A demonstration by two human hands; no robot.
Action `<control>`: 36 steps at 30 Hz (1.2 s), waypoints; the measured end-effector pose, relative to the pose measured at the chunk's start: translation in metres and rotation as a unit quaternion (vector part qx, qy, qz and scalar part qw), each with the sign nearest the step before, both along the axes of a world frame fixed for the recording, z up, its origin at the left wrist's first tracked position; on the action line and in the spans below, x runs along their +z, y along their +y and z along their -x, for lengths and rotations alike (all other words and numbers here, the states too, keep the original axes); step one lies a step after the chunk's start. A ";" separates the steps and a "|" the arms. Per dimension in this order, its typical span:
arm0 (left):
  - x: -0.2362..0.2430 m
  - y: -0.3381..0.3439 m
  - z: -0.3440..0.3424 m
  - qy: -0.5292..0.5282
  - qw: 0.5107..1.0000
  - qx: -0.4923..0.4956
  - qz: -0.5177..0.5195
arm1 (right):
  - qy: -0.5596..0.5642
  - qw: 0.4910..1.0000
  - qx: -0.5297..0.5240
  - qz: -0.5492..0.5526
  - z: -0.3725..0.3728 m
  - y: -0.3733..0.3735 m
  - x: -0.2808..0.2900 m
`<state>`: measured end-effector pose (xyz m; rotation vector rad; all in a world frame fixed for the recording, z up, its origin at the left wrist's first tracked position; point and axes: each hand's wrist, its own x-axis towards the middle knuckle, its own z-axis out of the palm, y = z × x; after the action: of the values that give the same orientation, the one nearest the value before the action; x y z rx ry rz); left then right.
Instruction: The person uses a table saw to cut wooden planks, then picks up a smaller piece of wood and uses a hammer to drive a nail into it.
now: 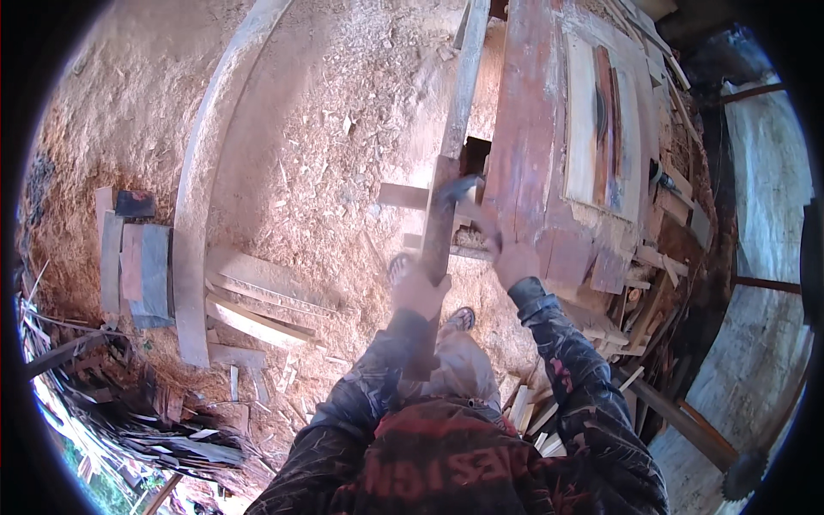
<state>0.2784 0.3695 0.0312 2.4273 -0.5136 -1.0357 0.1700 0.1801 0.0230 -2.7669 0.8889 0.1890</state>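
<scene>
My left hand (419,290) is closed around a reddish-brown wooden bar (439,227). The bar runs lengthwise in front of me, its near end by my lap. In my right hand (516,263) is a hammer (458,188), blurred by motion. Its dark head is at the far part of the bar; I cannot tell whether the two touch. Beyond the bar, a long narrow timber (463,94) stretches away from me. A short crosspiece (403,196) sticks out to the left beside the bar.
A wide reddish plank bench (528,112) stands at my right, with pale boards (583,120) on it. Wood shavings (326,163) cover the ground. A long curved timber (200,189) and stacked blocks (154,266) are on the left. Offcuts (521,408) lie near my legs.
</scene>
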 end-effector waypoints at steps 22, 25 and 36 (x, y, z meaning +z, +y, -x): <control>0.042 0.025 -0.019 -0.010 0.999 -0.046 -0.027 | -0.098 0.984 -0.049 -0.142 -0.005 -0.017 0.098; 0.054 0.051 -0.028 -0.004 0.994 -0.088 -0.060 | 0.016 0.988 0.017 -0.153 -0.004 -0.036 0.084; 0.061 0.064 -0.058 -0.055 0.982 -0.169 -0.064 | 0.045 0.988 0.106 -0.100 -0.063 -0.039 0.037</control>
<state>0.3368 0.4337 0.0923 2.5778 -0.9500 -1.1003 0.2330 0.1409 0.0595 -2.6761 0.5576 0.4178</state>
